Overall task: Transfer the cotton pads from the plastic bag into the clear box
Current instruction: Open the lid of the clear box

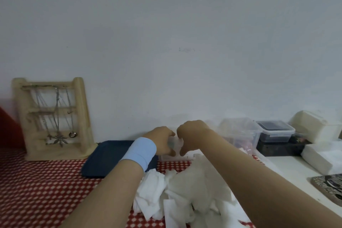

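Observation:
My left hand point(162, 139), with a light blue wristband, and my right hand point(191, 135) meet at the back of the table, both closed around a small clear box point(174, 151) that sits between them. The box is mostly hidden by my fingers, and its contents cannot be made out. In front of the box lies a loose heap of white cotton pads point(185, 192) on the red checked cloth. The plastic bag cannot be told apart from the heap.
A dark blue tray point(105, 159) lies left of my hands. A wooden jewellery stand point(53, 116) leans on the wall at far left. Clear and dark lidded containers point(259, 133) and white tissue packs point(322, 155) crowd the right side.

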Action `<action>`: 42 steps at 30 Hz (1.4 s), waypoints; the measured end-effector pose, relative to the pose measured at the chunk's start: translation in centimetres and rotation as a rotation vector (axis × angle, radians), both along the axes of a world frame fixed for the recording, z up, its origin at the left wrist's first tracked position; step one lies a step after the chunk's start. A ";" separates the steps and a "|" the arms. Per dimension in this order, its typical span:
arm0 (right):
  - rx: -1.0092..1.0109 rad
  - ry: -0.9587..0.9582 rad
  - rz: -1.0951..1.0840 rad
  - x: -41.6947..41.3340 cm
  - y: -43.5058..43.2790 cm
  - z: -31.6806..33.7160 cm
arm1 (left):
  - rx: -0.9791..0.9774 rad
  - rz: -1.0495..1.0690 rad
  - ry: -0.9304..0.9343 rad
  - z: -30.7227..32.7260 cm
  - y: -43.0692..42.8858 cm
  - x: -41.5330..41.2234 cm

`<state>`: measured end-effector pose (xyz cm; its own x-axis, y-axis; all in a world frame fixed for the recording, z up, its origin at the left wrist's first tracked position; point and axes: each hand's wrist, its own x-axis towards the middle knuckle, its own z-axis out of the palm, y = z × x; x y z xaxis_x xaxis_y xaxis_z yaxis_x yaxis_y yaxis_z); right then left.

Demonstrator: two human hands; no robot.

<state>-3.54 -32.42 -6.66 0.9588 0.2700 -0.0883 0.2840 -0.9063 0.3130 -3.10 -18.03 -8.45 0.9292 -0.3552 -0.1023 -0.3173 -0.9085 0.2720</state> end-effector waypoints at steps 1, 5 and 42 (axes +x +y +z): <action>-0.044 -0.026 0.021 0.1 0.3 -0.1 | 0.004 0.000 -0.020 -0.2 0.1 0.1; -0.119 -0.091 0.076 0.1 1.0 -0.1 | 0.011 -0.014 -0.099 -0.9 0.5 0.6; 0.173 0.010 -0.062 0.0 -3.0 -1.8 | -0.151 0.054 0.024 -3.2 1.3 1.1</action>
<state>-3.50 -35.39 -8.50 0.9733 0.2226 -0.0558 0.2286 -0.9621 0.1487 -2.04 -16.77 -11.69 0.9453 -0.3178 -0.0739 -0.2610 -0.8724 0.4133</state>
